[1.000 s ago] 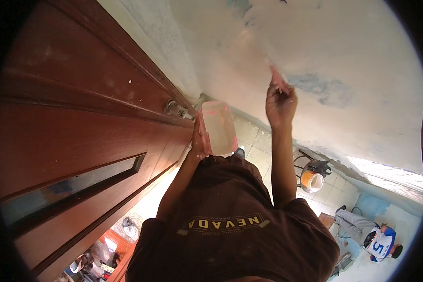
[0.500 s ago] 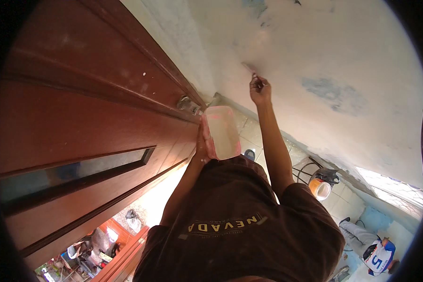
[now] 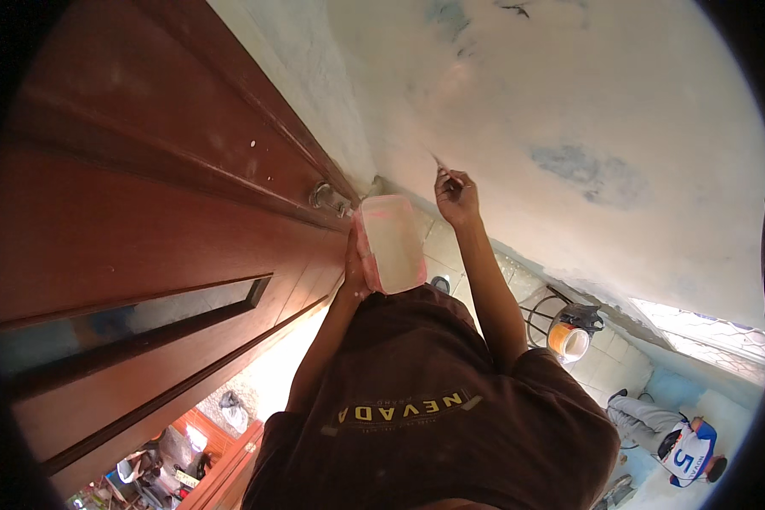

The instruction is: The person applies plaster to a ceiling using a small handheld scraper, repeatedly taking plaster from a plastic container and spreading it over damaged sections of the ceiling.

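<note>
My left hand (image 3: pixel 354 270) is wrapped round the side of a pink rectangular tub (image 3: pixel 366 257), held in front of my waist. Whitish paste or liquid shows inside it. Raised to the right of the tub, my right hand (image 3: pixel 458 202) grips a putty knife (image 3: pixel 439 162), whose thin blade is seen nearly edge-on. The blade points up towards the pale, smeared wall (image 3: pixel 493 110); I cannot tell whether it touches. A blue-grey patch (image 3: pixel 582 170) marks the wall to the right of this hand.
Close on the left stands a reddish-brown wooden door (image 3: pixel 170 221) with a round metal knob (image 3: pixel 325 195). On the tiled floor at right are an orange-and-white bucket (image 3: pixel 573 342) and a black plastic bag (image 3: pixel 582 318). Another person (image 3: pixel 687 450) is at the lower right.
My right hand has come down the wall and a little left, nearer the tub, with the putty knife turned more edge-on. My left hand keeps its hold on the tub.
</note>
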A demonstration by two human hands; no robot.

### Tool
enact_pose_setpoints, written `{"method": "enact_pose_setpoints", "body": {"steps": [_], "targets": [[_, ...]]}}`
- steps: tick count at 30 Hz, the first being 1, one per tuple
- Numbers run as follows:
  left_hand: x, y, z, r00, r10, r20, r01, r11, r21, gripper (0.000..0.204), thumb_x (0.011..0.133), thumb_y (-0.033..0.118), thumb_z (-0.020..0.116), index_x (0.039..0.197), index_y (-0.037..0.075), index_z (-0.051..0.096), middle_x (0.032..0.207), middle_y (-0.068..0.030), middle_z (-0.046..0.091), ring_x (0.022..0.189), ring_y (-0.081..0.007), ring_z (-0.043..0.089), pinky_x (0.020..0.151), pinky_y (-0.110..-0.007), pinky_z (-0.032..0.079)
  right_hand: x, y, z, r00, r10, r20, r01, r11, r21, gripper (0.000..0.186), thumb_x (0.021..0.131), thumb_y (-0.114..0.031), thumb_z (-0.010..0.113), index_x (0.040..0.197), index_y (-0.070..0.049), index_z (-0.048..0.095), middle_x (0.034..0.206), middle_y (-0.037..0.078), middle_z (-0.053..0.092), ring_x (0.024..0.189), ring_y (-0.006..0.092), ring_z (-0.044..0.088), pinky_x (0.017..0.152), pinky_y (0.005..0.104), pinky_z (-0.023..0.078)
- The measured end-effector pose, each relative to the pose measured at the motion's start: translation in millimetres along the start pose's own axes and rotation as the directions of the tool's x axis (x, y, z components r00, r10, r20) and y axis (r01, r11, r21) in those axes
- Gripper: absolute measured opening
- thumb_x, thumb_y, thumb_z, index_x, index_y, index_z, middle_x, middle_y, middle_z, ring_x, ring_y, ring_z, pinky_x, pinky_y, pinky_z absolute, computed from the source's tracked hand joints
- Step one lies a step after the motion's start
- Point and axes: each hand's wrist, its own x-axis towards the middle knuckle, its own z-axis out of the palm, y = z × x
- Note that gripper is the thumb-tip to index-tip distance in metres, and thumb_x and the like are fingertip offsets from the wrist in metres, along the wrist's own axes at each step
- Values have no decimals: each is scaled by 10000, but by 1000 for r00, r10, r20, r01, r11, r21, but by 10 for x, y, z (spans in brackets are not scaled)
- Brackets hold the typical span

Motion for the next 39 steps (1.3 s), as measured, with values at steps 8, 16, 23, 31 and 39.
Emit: {"method": "enact_pose_setpoints", "body": {"steps": [8, 16, 23, 31, 39], "targets": [[123, -117, 109, 995, -82, 57, 83, 996, -19, 711, 999, 650, 311, 1477, 129, 391, 1383, -105, 538, 1231, -264, 574, 1019, -458, 509, -364, -925, 691, 936, 0, 353, -20, 998, 54, 294, 943, 23, 481, 1192, 175, 519, 1096, 228, 590, 929, 252, 616, 815, 294, 576], [314, -450, 571, 970, -129, 207, 145, 988, -59, 732, 983, 677, 326, 1484, 147, 382, 1396, -99, 525, 1256, -271, 553, 1042, -493, 489, -2611, -1465, 1573, 770, -148, 620, 78, 987, 139, 384, 941, -43, 482, 1286, 125, 463, 1017, 132, 560, 804, 200, 576, 714, 285, 556], [430, -681, 768, 988, -40, 148, 65, 983, -172, 757, 961, 692, 377, 1492, 152, 378, 1434, -100, 510, 1293, -302, 522, 1088, -517, 435, -2702, -1065, 708, 780, -340, 525, 603, 185, -776, 331, 886, -91, 647, 1186, 42, 609, 948, 58, 681, 837, 127, 646, 766, 282, 527], [367, -1128, 1145, 984, -40, 175, 62, 991, -123, 794, 963, 704, 351, 1510, 130, 331, 1457, -117, 474, 1317, -290, 499, 1088, -498, 439, -2787, -991, 430, 676, -427, 601, 560, -234, -795, 201, 969, -142, 631, 1058, 35, 596, 820, 99, 659, 701, 125, 601, 633, 290, 483], [367, -1722, 1294, 979, 178, 104, -176, 984, -23, 753, 985, 695, 273, 1464, 125, 388, 1370, -111, 536, 1234, -272, 559, 1029, -440, 490, -2718, -1065, 247, 687, -214, 695, 413, -672, -615, 127, 884, -46, 593, 969, 46, 571, 786, 241, 613, 682, 434, 601, 601, 467, 461]]}}
